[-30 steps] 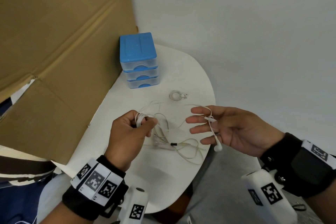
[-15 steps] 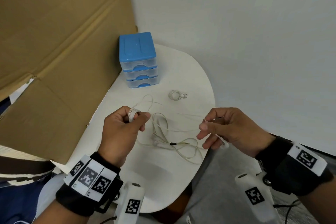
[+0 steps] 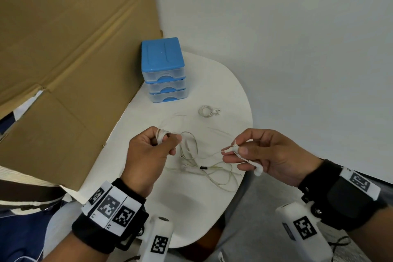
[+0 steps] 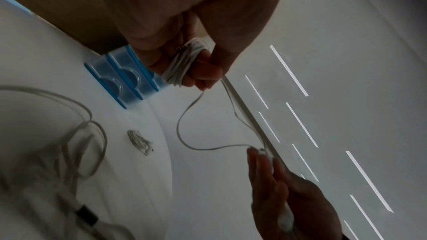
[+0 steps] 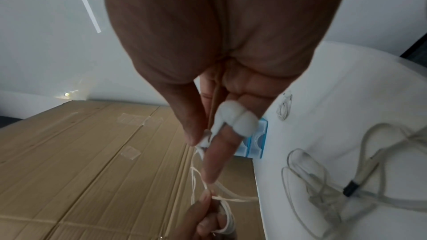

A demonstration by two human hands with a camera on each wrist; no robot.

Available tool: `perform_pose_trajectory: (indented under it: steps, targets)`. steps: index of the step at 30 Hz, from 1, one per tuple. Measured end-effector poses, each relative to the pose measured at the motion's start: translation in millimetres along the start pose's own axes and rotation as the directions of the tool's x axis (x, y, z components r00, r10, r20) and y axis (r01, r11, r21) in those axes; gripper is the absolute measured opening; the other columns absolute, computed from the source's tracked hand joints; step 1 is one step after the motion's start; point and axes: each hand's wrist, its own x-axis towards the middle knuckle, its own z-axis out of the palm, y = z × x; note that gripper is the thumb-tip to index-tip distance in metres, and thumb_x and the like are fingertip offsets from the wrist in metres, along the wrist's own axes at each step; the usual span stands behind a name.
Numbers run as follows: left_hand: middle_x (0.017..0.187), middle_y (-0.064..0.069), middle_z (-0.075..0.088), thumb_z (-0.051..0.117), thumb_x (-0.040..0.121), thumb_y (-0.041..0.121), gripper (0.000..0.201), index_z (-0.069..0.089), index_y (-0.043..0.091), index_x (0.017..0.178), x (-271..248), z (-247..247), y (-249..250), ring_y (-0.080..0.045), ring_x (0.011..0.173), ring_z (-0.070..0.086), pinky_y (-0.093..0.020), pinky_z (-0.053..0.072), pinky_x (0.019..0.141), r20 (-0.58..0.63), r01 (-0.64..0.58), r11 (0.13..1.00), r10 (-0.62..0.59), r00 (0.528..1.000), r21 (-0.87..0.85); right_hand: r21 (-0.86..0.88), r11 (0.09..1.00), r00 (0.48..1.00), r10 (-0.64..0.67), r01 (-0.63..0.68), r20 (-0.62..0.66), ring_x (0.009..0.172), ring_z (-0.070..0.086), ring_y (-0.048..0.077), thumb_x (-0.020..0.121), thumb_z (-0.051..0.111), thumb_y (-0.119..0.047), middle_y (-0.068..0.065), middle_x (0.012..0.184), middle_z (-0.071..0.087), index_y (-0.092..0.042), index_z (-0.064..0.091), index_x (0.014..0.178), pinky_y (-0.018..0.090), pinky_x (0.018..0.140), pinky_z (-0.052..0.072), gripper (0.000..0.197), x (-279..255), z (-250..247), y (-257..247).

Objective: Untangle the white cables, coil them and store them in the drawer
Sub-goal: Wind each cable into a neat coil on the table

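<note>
three white cables are in view. one, an earphone cable [image 3: 214,153], is in hand: part of it is wound in tight turns round the fingers of the left hand [image 3: 148,151], as the left wrist view shows, and a slack run crosses the gap to the right hand [image 3: 265,155].

judged handling: very light, thin and limp; it holds no shape of its own, so the turns are likely to spring loose unless pinched. smooth sheath, likely to slip. the earbuds [image 5: 235,118] are the only firm parts and the best place to take hold; pulling hard on the thin wire near them risks damage.

left hand: curled closed, thumb pressing the wound turns in place. right hand: thumb and forefinger pinch the cable just beside the earbuds, which lie against the other fingers; those fingers are loosely bent.

both hands are raised above the near edge of the white table [image 3: 229,83], well apart from each other.

second, a loose tangled cable [image 3: 212,172] lies on the table below and between the hands, untouched. third, a small coiled cable [image 3: 209,111] lies farther off, near the blue drawer unit [image 3: 163,70] at the far left, whose drawers all appear closed.

brown cardboard [image 3: 63,59] stands to the left.
</note>
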Motion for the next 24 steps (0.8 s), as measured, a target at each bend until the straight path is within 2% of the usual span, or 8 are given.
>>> perform_pose_trajectory:
  steps: [3, 6, 9, 13, 15, 18, 21, 24]
  targets:
    - [0.054, -0.005, 0.056, 0.072, 0.080, 0.001, 0.027, 0.053, 0.007, 0.063, -11.7, 10.5, -6.2, -0.015, 0.057, 0.054, -0.022, 0.049, 0.065, 0.102, -0.006, 0.999, 0.003, 0.995, 0.035, 0.024, 1.000, 1.000, 0.008, -0.008, -0.010, 0.081, 0.075, 0.031, 0.064, 0.071, -0.004, 0.028, 0.095, 0.073, -0.007, 0.069, 0.077, 0.024, 0.054, 0.057, 0.013, 1.3, 3.2, 4.2]
    - [0.056, -0.007, 0.057, 0.073, 0.081, 0.002, 0.024, 0.054, 0.004, 0.065, -21.0, 18.7, -11.4, -0.019, 0.061, 0.058, -0.024, 0.052, 0.068, 0.187, -0.007, 0.999, -0.002, 0.982, 0.049, 0.014, 1.000, 0.999, -0.007, 0.008, -0.054, 0.067, 0.073, 0.025, 0.071, 0.067, -0.002, 0.023, 0.083, 0.073, -0.006, 0.066, 0.076, 0.020, 0.046, 0.051, 0.006, 2.1, 5.9, 8.2]
    - [0.057, -0.008, 0.059, 0.074, 0.080, 0.002, 0.026, 0.053, 0.002, 0.063, -25.2, 21.9, -12.4, -0.023, 0.066, 0.061, -0.024, 0.053, 0.069, 0.216, -0.003, 0.999, -0.006, 0.976, 0.043, 0.005, 0.999, 0.996, -0.034, 0.035, -0.080, 0.056, 0.066, 0.018, 0.074, 0.066, -0.003, 0.019, 0.075, 0.069, -0.005, 0.064, 0.075, 0.018, 0.042, 0.045, 0.003, 3.5, 6.4, 11.9]
    - [0.055, -0.006, 0.057, 0.074, 0.079, 0.001, 0.028, 0.051, 0.000, 0.064, -29.3, 25.2, -11.0, -0.021, 0.064, 0.059, -0.021, 0.051, 0.065, 0.233, 0.004, 0.999, -0.011, 0.972, 0.033, 0.003, 1.000, 0.998, -0.021, 0.021, -0.063, 0.053, 0.062, 0.017, 0.076, 0.070, 0.001, 0.019, 0.073, 0.067, -0.005, 0.061, 0.072, 0.018, 0.039, 0.043, 0.011, 4.5, 9.0, 17.9]
    - [0.053, -0.004, 0.057, 0.075, 0.079, 0.002, 0.030, 0.051, 0.004, 0.062, -31.8, 27.2, -10.4, -0.020, 0.064, 0.059, -0.022, 0.052, 0.067, 0.238, -0.001, 0.999, -0.012, 0.971, 0.054, 0.005, 1.000, 1.000, -0.012, 0.012, -0.026, 0.054, 0.063, 0.018, 0.075, 0.073, 0.003, 0.019, 0.073, 0.067, -0.006, 0.062, 0.070, 0.019, 0.040, 0.043, 0.015, 3.9, 12.5, 21.1]
    - [0.056, -0.006, 0.059, 0.075, 0.079, 0.002, 0.030, 0.053, 0.009, 0.060, -35.9, 29.6, -8.5, -0.017, 0.058, 0.058, -0.025, 0.051, 0.066, 0.267, -0.002, 0.998, -0.013, 0.964, 0.057, 0.007, 1.000, 1.000, -0.001, 0.001, 0.021, 0.055, 0.065, 0.020, 0.074, 0.069, 0.000, 0.021, 0.075, 0.066, -0.007, 0.062, 0.069, 0.020, 0.041, 0.045, 0.010, 2.2, 18.0, 23.1]
    - [0.059, -0.005, 0.062, 0.072, 0.081, -0.001, 0.029, 0.055, 0.010, 0.061, -37.8, 29.4, -5.0, -0.017, 0.056, 0.057, -0.024, 0.050, 0.063, 0.305, -0.010, 1.000, 0.001, 0.952, 0.030, 0.022, 1.000, 0.998, 0.013, -0.015, 0.061, 0.059, 0.068, 0.023, 0.075, 0.068, 0.001, 0.024, 0.080, 0.068, -0.005, 0.063, 0.083, 0.022, 0.044, 0.049, 0.011, 0.2, 21.9, 23.7]
    - [0.062, -0.005, 0.063, 0.071, 0.082, -0.003, 0.024, 0.055, 0.004, 0.066, -37.5, 27.1, -2.0, -0.020, 0.058, 0.056, -0.024, 0.050, 0.063, 0.371, 0.007, 1.000, -0.005, 0.928, -0.004, 0.017, 1.000, 0.995, 0.018, -0.020, 0.101, 0.065, 0.070, 0.025, 0.077, 0.067, 0.001, 0.023, 0.085, 0.070, -0.012, 0.063, 0.114, 0.023, 0.049, 0.052, 0.039, -0.4, 21.1, 25.4]
